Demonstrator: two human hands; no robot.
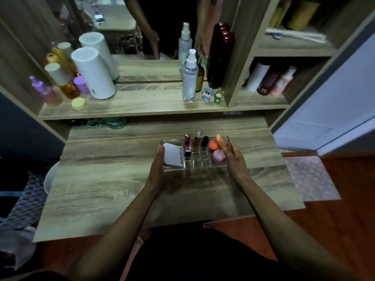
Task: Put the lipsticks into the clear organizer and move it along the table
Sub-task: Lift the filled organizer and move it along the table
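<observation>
The clear organizer [199, 163] sits on the wooden table [113, 179], right of centre. Several lipsticks stand upright in its middle slots: a red one [186, 140], a brown one with a clear cap [197, 137], a black one [204, 141] and a short black-and-silver one [188, 152]. A white compact [173, 157] lies in its left section, and orange and pink sponges [217, 151] fill the right section. My left hand [157, 169] presses the organizer's left end. My right hand [236, 159] grips its right end.
A shelf [142, 106] behind the table carries a white cylinder [94, 74], coloured bottles at the left, a clear spray bottle [190, 77] and small figurines [212, 95]. A mirror stands behind them. Open cubbies with bottles rise at the right. The table's near half is bare wood.
</observation>
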